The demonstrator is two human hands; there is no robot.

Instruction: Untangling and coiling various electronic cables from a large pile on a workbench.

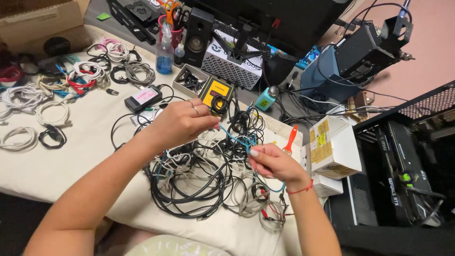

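Blue cable (235, 139): taut, long axis ten-to-four o'clock. Left hand (182, 122) pinches its ten o'clock end; right hand (272, 162) pinches the four o'clock end, above tangled cable heap (199, 185).

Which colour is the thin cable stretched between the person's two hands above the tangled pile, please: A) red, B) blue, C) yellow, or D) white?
B: the blue cable runs from the left hand to the right hand, each pinching it in its grip above the tangled pile of cables, which are mostly black and grey.
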